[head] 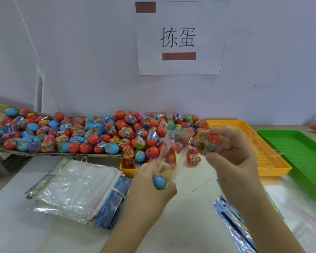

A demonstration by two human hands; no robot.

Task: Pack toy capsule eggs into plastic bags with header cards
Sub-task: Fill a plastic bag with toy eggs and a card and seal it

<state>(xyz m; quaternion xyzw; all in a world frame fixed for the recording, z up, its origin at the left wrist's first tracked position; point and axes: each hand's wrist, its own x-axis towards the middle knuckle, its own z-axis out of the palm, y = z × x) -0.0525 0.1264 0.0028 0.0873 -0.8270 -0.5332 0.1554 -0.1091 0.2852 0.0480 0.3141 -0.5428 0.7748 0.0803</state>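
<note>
Head view: clear bag [169, 154] at centre, mouth up, between both hands. At its 6 o'clock the left hand [150, 187] has fingers curled round the bag's lower end and a blue egg [160, 182]; the egg is probably inside the bag, but it's blurred. At 3 o'clock the right hand [232, 156] has fingers curled round a red-green egg [209, 143], just beside the bag mouth. Egg pile [98, 136] at 10 o'clock, bag stack [75, 189] at 8 o'clock, yellow tray [274, 167] and green tray [303, 161] at 3 o'clock.

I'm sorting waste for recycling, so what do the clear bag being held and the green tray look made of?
Clear bag: thin glossy plastic film, seemingly; eggs show through it and it creases. Green tray: probably rigid moulded plastic, fairly matt; uniform colour, perforated grid floor, raised rim.
</note>
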